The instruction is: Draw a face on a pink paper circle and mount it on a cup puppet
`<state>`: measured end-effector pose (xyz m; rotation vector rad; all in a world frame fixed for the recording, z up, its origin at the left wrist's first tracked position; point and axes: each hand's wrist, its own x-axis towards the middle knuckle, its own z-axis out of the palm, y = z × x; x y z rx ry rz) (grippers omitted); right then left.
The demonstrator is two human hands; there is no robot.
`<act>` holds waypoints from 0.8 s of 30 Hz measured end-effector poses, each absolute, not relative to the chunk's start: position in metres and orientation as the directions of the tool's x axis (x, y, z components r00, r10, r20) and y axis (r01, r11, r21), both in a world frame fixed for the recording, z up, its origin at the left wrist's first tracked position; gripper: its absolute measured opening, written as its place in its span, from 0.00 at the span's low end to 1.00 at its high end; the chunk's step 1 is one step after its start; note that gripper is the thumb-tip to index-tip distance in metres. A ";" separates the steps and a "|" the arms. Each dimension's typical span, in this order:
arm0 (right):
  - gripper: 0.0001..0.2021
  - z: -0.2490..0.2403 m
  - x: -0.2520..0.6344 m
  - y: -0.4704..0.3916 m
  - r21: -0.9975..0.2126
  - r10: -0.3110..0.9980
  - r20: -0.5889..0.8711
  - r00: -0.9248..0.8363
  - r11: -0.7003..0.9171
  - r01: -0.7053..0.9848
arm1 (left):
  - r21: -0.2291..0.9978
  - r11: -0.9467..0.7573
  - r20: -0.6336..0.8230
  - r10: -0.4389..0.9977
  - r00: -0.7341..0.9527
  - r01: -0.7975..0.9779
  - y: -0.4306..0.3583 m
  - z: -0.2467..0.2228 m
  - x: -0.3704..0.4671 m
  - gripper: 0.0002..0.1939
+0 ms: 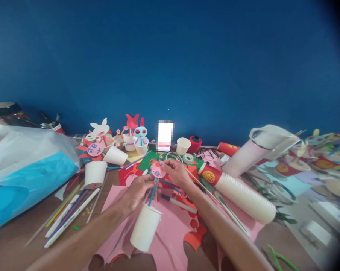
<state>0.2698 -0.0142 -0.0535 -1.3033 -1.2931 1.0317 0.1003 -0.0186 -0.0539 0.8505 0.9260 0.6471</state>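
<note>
A round pink paper face (158,171) with drawn blue marks and an orange-red spot stands on a thin blue stem (152,196). The stem rises out of a tilted white paper cup (146,228) in front of me. My left hand (138,194) is closed around the stem just under the face, its fingertips partly hidden. From the right, my right hand (176,171) pinches the upper right edge of the paper face, close to the orange-red spot. Pink paper (170,241) with cut-out edges lies beneath the cup.
Finished cup figures, one with a light blue head (140,131), stand along the blue wall. A lit phone (164,135) is propped behind my hands. Markers (71,218) and a plastic bag (31,162) lie left; a stack of paper cups (243,197) and a pitcher (246,154) are right.
</note>
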 end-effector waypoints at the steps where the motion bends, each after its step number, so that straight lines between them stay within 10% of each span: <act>1: 0.09 -0.054 0.270 -0.014 -0.987 0.995 0.072 0.062 0.063 0.149 | 0.848 0.515 -0.411 0.785 0.464 -0.120 -0.018 -0.054 0.100 0.09; 24: 0.10 -0.041 0.270 -0.018 -0.992 0.997 0.062 0.053 0.055 0.115 | 0.864 0.490 -0.383 0.789 0.481 -0.116 -0.020 -0.049 0.097 0.10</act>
